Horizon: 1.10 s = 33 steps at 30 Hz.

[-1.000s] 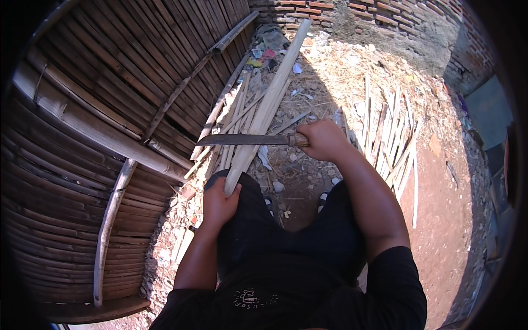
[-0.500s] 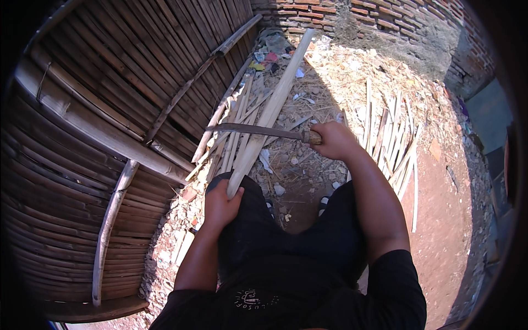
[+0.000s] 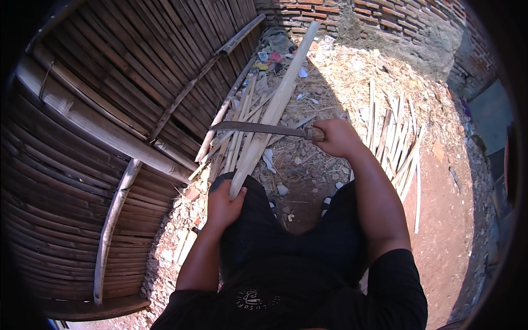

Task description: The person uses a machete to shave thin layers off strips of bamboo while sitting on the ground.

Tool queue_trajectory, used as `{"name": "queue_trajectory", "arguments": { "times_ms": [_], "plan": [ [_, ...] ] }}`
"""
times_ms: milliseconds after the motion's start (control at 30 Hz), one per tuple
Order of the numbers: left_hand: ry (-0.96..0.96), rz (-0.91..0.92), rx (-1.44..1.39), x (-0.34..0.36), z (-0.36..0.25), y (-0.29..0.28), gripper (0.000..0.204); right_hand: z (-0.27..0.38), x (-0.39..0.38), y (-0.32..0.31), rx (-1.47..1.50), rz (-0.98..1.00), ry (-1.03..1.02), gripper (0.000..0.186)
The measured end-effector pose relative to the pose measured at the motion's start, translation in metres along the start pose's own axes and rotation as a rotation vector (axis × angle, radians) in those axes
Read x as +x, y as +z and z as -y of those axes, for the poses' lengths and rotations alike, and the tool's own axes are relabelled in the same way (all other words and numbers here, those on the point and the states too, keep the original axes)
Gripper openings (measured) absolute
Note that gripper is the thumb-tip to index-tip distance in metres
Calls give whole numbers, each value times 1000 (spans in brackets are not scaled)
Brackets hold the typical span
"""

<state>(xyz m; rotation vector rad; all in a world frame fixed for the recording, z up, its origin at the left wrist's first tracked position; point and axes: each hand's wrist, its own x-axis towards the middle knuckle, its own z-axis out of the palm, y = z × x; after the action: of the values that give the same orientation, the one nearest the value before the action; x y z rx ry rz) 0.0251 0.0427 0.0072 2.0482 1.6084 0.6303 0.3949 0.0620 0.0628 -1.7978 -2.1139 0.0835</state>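
Left hand (image 3: 224, 205) closed round near end of the long pale slat (image 3: 280, 99), thumb on top, at the left thigh (image 3: 254, 204). Right hand (image 3: 335, 137) wrapped round the handle of a long knife (image 3: 264, 128); blade runs crosswise over the slat, tip past its left side. Can't tell if the edge is touching the wood, or which way it faces.

Handling, my judgement: near end wants a firm grip so the slat can't roll. Left fingers and thigh must be out of the blade's line. Flat, shallow angle and short even strokes should beat force; watch for knots. Far end of the slat points at the brick wall (image 3: 379, 25); can't tell what supports it.

Further out: loose sticks (image 3: 237, 147) along the left edge of the ground (image 3: 440, 203), by the slatted wall (image 3: 71, 209); second bundle of sticks (image 3: 397, 129) right of the knife. Coloured scraps (image 3: 275, 56) in the far left corner. Containers: none I can make out.
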Motion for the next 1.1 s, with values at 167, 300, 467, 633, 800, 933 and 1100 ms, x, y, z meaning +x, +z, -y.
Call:
{"name": "queue_trajectory", "arguments": {
  "times_ms": [167, 300, 467, 633, 800, 933, 1100],
  "plan": [
    [-27, 37, -4, 0, -4, -2, 42, -1, -4, 5, -9, 2, -2, 23],
    [-16, 24, 7, 2, -5, -2, 44, 22, -1, 9, -56, 52, -131, 23],
    [47, -27, 0, 0, 8, 4, 46, 34, 4, 10, -104, 101, -162, 25],
    [65, -26, 2, 2, 2, 3, 46, -11, 0, 0, -15, -31, 62, 28],
    [31, 7, 5, 2, 1, 1, 45, -4, -3, 5, -26, -19, 0, 28],
    [43, 3, -7, 2, 3, 2, 44, 19, 2, 16, -61, 51, -153, 25],
    [66, -11, 18, 0, 5, 1, 44, 15, 8, 19, -58, 11, -124, 23]
  ]
}}
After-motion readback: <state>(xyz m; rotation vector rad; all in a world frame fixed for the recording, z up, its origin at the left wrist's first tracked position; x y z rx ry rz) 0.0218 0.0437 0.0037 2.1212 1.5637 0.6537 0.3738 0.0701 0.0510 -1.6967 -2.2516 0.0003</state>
